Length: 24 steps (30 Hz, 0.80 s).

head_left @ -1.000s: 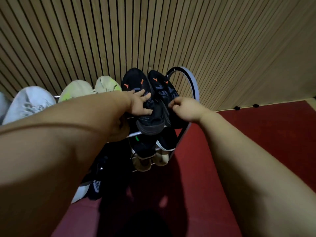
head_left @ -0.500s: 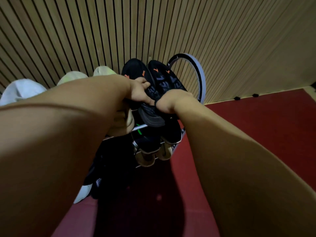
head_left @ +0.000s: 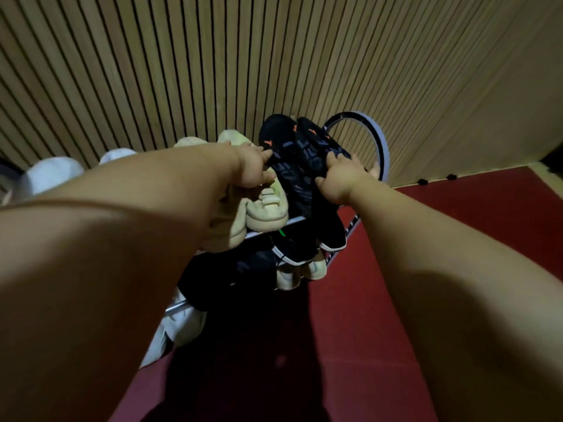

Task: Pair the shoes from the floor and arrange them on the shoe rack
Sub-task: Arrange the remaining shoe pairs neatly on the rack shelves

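Atop the shoe rack (head_left: 381,136): left hand (head_left: 254,169) fingers grip the left black shoe (head_left: 288,164); right hand (head_left: 338,181) fingers grip the right black shoe (head_left: 313,147).

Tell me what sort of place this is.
Probably a home entryway or shoe-storage corner, indoors: a metal shoe rack holding black shoes and other pairs, set against a slatted wood wall, on a red floor.

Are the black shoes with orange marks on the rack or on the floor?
On the rack: the black shoes with orange marks lie side by side on the top tier of the metal shoe rack.
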Each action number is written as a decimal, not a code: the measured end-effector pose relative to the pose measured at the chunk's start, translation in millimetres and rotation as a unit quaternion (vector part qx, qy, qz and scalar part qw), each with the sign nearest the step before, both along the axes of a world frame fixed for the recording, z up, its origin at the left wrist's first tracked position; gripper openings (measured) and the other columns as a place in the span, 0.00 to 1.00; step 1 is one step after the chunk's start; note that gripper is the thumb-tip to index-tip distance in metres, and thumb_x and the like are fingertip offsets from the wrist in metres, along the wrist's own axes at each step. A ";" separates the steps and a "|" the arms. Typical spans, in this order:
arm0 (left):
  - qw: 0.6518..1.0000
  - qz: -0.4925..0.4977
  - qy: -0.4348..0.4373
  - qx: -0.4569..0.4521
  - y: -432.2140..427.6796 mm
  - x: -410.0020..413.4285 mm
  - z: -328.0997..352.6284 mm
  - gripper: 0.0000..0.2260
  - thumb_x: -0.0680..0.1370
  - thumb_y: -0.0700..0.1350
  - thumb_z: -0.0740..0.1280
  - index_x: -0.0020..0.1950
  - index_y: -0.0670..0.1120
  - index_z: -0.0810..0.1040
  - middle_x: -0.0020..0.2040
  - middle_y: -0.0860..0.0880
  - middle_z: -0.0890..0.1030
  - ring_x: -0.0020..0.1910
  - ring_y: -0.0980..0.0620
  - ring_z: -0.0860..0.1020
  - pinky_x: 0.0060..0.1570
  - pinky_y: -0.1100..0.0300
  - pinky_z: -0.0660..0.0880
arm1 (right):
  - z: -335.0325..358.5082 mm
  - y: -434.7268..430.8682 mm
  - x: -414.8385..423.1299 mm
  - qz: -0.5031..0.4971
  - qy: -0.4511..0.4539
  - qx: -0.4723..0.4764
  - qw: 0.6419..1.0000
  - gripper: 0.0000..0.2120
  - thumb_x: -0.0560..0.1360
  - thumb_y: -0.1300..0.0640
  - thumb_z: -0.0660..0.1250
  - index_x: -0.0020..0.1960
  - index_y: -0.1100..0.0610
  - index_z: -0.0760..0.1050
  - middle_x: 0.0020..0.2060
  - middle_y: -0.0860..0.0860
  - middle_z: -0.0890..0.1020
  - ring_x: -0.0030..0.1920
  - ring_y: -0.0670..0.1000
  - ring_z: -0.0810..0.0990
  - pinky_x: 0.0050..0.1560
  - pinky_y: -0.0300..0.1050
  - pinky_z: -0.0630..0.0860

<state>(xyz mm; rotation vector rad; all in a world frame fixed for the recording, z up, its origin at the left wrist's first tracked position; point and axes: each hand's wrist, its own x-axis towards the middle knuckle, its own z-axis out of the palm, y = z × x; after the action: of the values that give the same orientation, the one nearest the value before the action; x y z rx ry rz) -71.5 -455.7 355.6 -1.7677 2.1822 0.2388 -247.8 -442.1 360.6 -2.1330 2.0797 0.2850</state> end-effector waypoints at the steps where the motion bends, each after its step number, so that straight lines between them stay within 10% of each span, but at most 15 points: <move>1: 1.000 0.004 0.011 -0.003 4.1 3.1 1.7 0.28 0.82 0.57 0.49 0.78 0.47 0.43 0.78 0.47 0.47 0.77 0.44 0.48 0.72 0.41 0.47 | 0.6 4.7 1.4 0.000 -0.004 0.003 1.000 0.30 0.82 0.48 0.52 0.78 0.54 0.43 0.77 0.52 0.49 0.77 0.57 0.43 0.72 0.67 0.39; 8: 0.998 0.000 0.059 -0.030 13.4 8.8 8.7 0.27 0.83 0.53 0.50 0.78 0.47 0.43 0.78 0.47 0.45 0.77 0.44 0.43 0.73 0.44 0.45 | 0.6 5.4 4.5 0.045 -0.009 0.002 0.999 0.29 0.81 0.51 0.53 0.78 0.54 0.44 0.77 0.52 0.49 0.77 0.55 0.45 0.75 0.56 0.42; 14: 0.995 0.023 0.062 -0.073 -38.3 -31.5 1.1 0.26 0.83 0.47 0.51 0.78 0.46 0.42 0.78 0.47 0.43 0.76 0.45 0.41 0.73 0.46 0.43 | -15.9 -23.1 -5.2 0.084 -0.038 0.022 0.995 0.29 0.78 0.58 0.56 0.77 0.54 0.53 0.71 0.57 0.67 0.68 0.58 0.68 0.65 0.48 0.69; 24: 0.999 0.043 0.007 -0.007 -108.3 -48.5 -36.5 0.23 0.83 0.44 0.51 0.77 0.44 0.52 0.77 0.43 0.52 0.76 0.45 0.53 0.74 0.53 0.51 | -27.1 -47.1 -11.8 0.194 0.024 -0.057 0.979 0.19 0.76 0.54 0.57 0.67 0.52 0.71 0.62 0.54 0.77 0.63 0.57 0.72 0.66 0.52 0.60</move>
<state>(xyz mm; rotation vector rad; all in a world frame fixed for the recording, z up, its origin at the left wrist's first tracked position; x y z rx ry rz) -120.0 -564.0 319.0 -1.8752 2.1255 0.2572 -259.7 -489.2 333.5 -2.6190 1.7236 0.2690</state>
